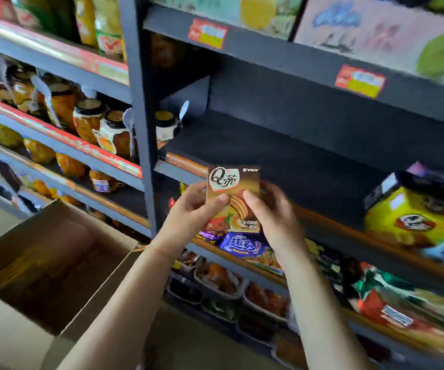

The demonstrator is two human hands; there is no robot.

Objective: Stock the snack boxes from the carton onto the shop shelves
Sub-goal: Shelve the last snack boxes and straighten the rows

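Snack box (232, 198) held by both hands, carton (55, 265) open.

Head-worn view, forward and down, close on the shelving.

Tilted against the dark shelves (282, 145), near enough for both forearms to run in from the bottom edge; open carton (55, 252) at lower left, jar racks stretching away left, frame edges blurred. No second view.
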